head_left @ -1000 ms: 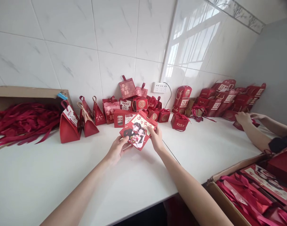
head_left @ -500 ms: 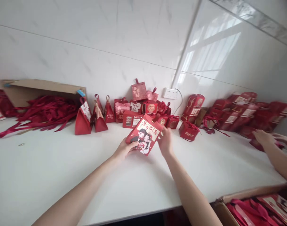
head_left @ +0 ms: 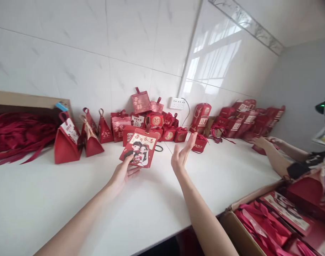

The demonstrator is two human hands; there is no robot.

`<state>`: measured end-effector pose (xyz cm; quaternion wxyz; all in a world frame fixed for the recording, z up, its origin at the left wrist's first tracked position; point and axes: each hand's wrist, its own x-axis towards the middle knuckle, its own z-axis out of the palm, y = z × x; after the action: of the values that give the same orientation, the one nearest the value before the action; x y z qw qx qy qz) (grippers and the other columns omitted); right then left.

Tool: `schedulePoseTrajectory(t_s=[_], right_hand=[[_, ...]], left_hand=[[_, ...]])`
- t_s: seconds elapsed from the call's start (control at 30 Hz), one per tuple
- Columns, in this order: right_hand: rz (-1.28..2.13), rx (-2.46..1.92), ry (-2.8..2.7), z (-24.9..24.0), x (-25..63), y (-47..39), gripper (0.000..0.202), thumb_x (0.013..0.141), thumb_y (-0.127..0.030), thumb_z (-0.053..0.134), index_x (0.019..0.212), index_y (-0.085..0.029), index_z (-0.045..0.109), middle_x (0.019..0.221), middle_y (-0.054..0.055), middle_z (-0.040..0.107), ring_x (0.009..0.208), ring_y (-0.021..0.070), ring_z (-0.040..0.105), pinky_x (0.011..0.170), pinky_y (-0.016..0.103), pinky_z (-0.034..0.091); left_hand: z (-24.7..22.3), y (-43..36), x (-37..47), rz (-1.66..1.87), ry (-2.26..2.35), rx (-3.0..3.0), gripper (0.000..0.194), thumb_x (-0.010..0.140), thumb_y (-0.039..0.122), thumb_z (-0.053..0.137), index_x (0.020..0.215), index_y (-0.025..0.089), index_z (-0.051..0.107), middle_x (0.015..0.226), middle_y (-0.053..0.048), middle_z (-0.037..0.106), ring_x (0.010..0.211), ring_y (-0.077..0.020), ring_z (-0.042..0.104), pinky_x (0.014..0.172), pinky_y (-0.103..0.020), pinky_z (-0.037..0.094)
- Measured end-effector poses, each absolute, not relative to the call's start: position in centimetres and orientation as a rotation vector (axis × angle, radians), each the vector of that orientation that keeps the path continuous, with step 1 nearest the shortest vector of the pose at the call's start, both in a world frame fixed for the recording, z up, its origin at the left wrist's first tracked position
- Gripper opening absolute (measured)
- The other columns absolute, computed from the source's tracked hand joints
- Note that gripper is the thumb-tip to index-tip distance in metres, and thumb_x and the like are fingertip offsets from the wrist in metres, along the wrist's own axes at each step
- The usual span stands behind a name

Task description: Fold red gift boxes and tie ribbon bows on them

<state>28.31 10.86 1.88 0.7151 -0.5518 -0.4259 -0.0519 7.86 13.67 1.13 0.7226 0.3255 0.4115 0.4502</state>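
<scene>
My left hand is closed on a red gift box with a cartoon couple and gold lettering on its cream front, thumb over the front and fingers behind. The box is tilted above the white tabletop. Apart from the box, to its right, my right hand is raised with its fingers stretched up and holding nothing. Just beyond it stands a small red box with a ribbon. Behind the held box, several small red boxes are grouped against the wall.
A carton of dark red ribbons lies at the left, beside red triangular boxes. More red boxes are piled at the right, where another person's hands work. An open carton of red packaging sits lower right.
The view has turned right. My right hand has come away from the box and opened, while my left hand still holds it. The other person's arms now show more fully.
</scene>
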Motion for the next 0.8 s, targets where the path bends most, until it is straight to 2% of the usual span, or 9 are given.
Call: schedulePoseTrajectory(t_s=[0.03, 0.1, 0.17, 0.23, 0.33, 0.4, 0.5, 0.63, 0.8], right_hand=[[-0.020, -1.225, -0.795, 2.0, 28.7, 11.0, 0.066, 0.084, -0.054, 0.035, 0.141, -0.024, 0.022, 0.153, 0.010, 0.021, 0.144, 0.0256, 0.014, 0.112, 0.051, 0.018], [0.205, -1.214, -0.600, 2.2, 29.4, 11.1, 0.064, 0.086, -0.055, 0.028, 0.142, -0.023, 0.021, 0.150, 0.013, 0.029, 0.138, 0.0258, 0.030, 0.110, 0.049, 0.026], [0.487, -1.193, -0.654, 1.9, 29.3, 11.3, 0.064, 0.084, -0.059, 0.033, 0.137, -0.023, 0.030, 0.138, 0.014, 0.046, 0.121, 0.0284, 0.053, 0.099, 0.049, 0.041], [0.780, -1.141, -0.801, 1.2, 28.1, 11.6, 0.060, 0.081, -0.060, 0.044, 0.129, -0.025, 0.041, 0.122, 0.011, 0.060, 0.101, 0.0281, 0.064, 0.082, 0.045, 0.052], [1.155, -1.026, -0.826, 0.0, 25.5, 12.0, 0.042, 0.079, -0.050, 0.056, 0.112, -0.023, 0.055, 0.102, 0.006, 0.069, 0.087, 0.0238, 0.067, 0.071, 0.036, 0.054], [1.312, -0.963, -0.719, -0.5, 24.2, 12.1, 0.030, 0.082, -0.043, 0.056, 0.099, -0.019, 0.060, 0.090, 0.004, 0.071, 0.079, 0.0202, 0.068, 0.071, 0.031, 0.053], [1.437, -0.901, -0.634, -0.8, 23.8, 12.0, 0.026, 0.085, -0.039, 0.052, 0.090, -0.016, 0.064, 0.083, 0.004, 0.072, 0.073, 0.0177, 0.067, 0.069, 0.027, 0.052], [1.471, -0.916, -0.635, -0.3, 24.4, 11.7, 0.024, 0.084, -0.039, 0.054, 0.083, -0.017, 0.065, 0.074, 0.002, 0.071, 0.062, 0.0157, 0.065, 0.054, 0.024, 0.051], [1.541, -1.057, -0.652, 0.2, 24.3, 11.2, 0.023, 0.085, -0.037, 0.052, 0.096, -0.020, 0.063, 0.075, 0.000, 0.069, 0.059, 0.0143, 0.065, 0.048, 0.024, 0.055]], left_hand=[[1.2, 13.7, 7.9, 0.992, 0.904, 0.720, 0.022, 0.082, 0.034, 0.060, 0.090, 0.014, 0.062, 0.080, -0.008, 0.073, 0.066, -0.0190, 0.070, 0.064, -0.029, 0.057], [1.2, 13.8, 8.0, 0.990, 0.904, 0.739, 0.025, 0.084, 0.038, 0.056, 0.090, 0.015, 0.061, 0.078, -0.007, 0.072, 0.063, -0.0187, 0.070, 0.062, -0.029, 0.057], [0.9, 13.7, 8.1, 0.999, 0.938, 0.815, 0.029, 0.084, 0.042, 0.054, 0.093, 0.015, 0.059, 0.076, -0.007, 0.071, 0.058, -0.0177, 0.068, 0.058, -0.028, 0.055], [0.4, 13.7, 8.0, 1.043, 0.986, 0.963, 0.036, 0.080, 0.044, 0.060, 0.102, 0.016, 0.054, 0.079, -0.006, 0.071, 0.057, -0.0177, 0.066, 0.055, -0.028, 0.053], [-0.2, 13.2, 7.8, 1.149, 0.964, 1.222, 0.060, 0.069, 0.046, 0.071, 0.117, 0.021, 0.044, 0.098, -0.007, 0.069, 0.074, -0.0203, 0.068, 0.060, -0.027, 0.053], [-0.3, 12.7, 7.7, 1.149, 0.842, 1.333, 0.072, 0.067, 0.048, 0.072, 0.124, 0.023, 0.037, 0.110, -0.008, 0.066, 0.088, -0.0220, 0.068, 0.066, -0.027, 0.054], [0.0, 12.1, 7.8, 1.084, 0.690, 1.435, 0.081, 0.066, 0.044, 0.074, 0.131, 0.025, 0.030, 0.114, -0.008, 0.065, 0.091, -0.0230, 0.067, 0.074, -0.030, 0.054], [0.4, 12.1, 7.9, 1.160, 0.717, 1.521, 0.067, 0.066, 0.041, 0.075, 0.122, 0.023, 0.041, 0.107, -0.007, 0.067, 0.088, -0.0217, 0.068, 0.074, -0.028, 0.054], [0.7, 12.8, 7.5, 1.309, 0.813, 1.506, 0.059, 0.063, 0.047, 0.075, 0.108, 0.020, 0.047, 0.099, -0.007, 0.069, 0.086, -0.0224, 0.068, 0.071, -0.031, 0.055]])
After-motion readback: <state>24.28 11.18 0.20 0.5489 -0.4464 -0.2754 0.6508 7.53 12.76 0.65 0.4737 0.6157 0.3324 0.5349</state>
